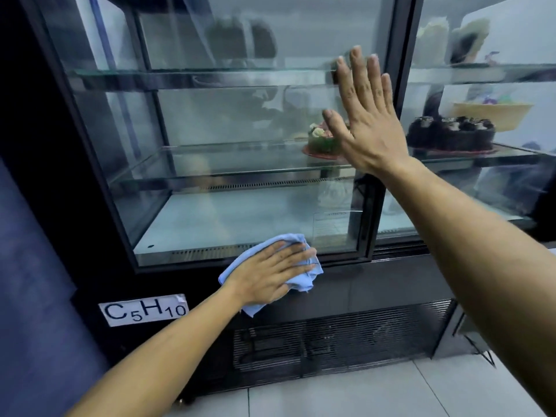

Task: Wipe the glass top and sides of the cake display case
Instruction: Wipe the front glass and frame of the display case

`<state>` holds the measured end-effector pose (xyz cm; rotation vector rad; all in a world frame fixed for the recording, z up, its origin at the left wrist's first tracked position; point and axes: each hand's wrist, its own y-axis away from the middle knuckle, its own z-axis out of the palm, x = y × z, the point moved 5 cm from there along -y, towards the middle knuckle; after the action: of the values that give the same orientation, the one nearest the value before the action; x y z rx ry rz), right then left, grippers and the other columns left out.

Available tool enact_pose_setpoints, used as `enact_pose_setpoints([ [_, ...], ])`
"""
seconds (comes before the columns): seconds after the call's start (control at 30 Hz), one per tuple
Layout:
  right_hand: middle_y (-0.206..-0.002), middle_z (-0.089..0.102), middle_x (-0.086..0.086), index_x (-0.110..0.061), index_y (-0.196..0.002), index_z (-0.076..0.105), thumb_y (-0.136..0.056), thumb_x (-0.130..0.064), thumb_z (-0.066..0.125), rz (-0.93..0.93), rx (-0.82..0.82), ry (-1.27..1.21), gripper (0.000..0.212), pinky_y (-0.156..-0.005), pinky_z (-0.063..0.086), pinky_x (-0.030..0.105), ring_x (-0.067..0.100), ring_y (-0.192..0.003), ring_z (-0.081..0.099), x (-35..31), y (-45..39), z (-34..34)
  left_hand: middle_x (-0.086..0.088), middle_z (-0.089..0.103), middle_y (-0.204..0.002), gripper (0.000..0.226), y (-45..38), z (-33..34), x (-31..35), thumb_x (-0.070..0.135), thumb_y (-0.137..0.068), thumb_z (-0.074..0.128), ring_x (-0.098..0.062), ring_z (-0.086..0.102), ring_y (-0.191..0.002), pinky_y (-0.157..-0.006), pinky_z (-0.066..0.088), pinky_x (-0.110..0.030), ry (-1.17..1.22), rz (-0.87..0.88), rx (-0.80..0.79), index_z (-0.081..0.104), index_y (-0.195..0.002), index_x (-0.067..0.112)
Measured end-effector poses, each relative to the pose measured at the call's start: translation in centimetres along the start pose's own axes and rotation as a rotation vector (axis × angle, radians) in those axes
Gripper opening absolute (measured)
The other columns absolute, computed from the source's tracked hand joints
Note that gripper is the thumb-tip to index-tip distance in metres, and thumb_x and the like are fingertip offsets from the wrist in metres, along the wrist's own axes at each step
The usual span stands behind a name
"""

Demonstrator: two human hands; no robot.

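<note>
Left hand (272, 270) presses cloth (301, 276); right hand (368, 115) flat on glass (240, 115).

A white label (143, 310) reading C5H10 sits left of the lower hand's wrist; pale floor tiles (391, 389) lie below the raised arm's forearm.

Two bare forearms enter from the lower edge of the view, one at each side. No sleeve, cuff, watch, bracelet or glove covers either forearm or wrist within the picture. The left hand (270, 272) is bare, with short-trimmed fingernails; no ring shows on its visible fingers. The right hand (365, 121) is likewise bare: five ungloved fingers, short nails, creased knuckles, and raised tendon lines across its back
</note>
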<state>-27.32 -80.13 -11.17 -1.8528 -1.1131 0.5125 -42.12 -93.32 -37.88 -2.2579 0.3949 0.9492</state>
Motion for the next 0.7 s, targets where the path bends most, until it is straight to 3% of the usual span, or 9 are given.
enact_pose_setpoints([
  [0.2, -0.172, 0.003, 0.014, -0.018, -0.164, 0.005, -0.11, -0.05, 0.026, 0.02, 0.107, 0.048, 0.067, -0.127, -0.003, 0.047, 0.035, -0.158, 0.0, -0.5, 0.0, 0.5, -0.001, 0.022, -0.173, 0.068, 5.6, -0.7, -2.9, 0.04, -0.101, 0.049, -0.022, 0.016, -0.16, -0.131, 0.003, -0.044, -0.039, 0.0, 0.014, 0.029, -0.165, 0.027],
  [0.43, -0.17, 0.005, 0.021, -0.012, -0.164, 0.006, -0.11, -0.051, 0.026, 0.013, 0.165, 0.05, 0.069, -0.126, -0.001, 0.054, 0.044, -0.156, 0.003, -1.0, 0.1, 0.5, 0.002, 0.02, -0.173, 0.06, 13.4, -1.1, -6.2, 0.039, -0.105, 0.033, -0.02, 0.011, -0.161, -0.131, 0.001, -0.047, -0.076, -0.095, 0.001, 0.028, -0.164, 0.032],
  [0.6, -0.168, 0.007, 0.028, -0.008, -0.163, 0.007, -0.11, -0.045, 0.032, 0.016, 0.197, 0.053, 0.069, -0.124, 0.001, 0.059, 0.05, -0.153, 0.005, -1.2, 0.0, 0.6, 0.003, 0.028, -0.17, 0.07, 18.4, -1.0, -7.7, 0.045, -0.097, 0.053, -0.022, 0.013, -0.16, -0.13, -0.002, -0.051, -0.096, -0.207, 0.034, 0.034, -0.163, 0.032],
  [0.7, -0.167, 0.008, 0.029, -0.007, -0.162, 0.008, -0.11, -0.043, 0.032, 0.016, 0.222, 0.052, 0.068, -0.123, 0.003, 0.062, 0.052, -0.152, 0.006, -1.1, 0.1, 0.8, 0.003, 0.014, -0.174, 0.066, 21.1, -1.0, -8.2, 0.056, -0.097, 0.057, -0.022, 0.002, -0.162, -0.128, -0.006, -0.054, -0.167, -0.334, 0.056, 0.039, -0.159, 0.041],
])
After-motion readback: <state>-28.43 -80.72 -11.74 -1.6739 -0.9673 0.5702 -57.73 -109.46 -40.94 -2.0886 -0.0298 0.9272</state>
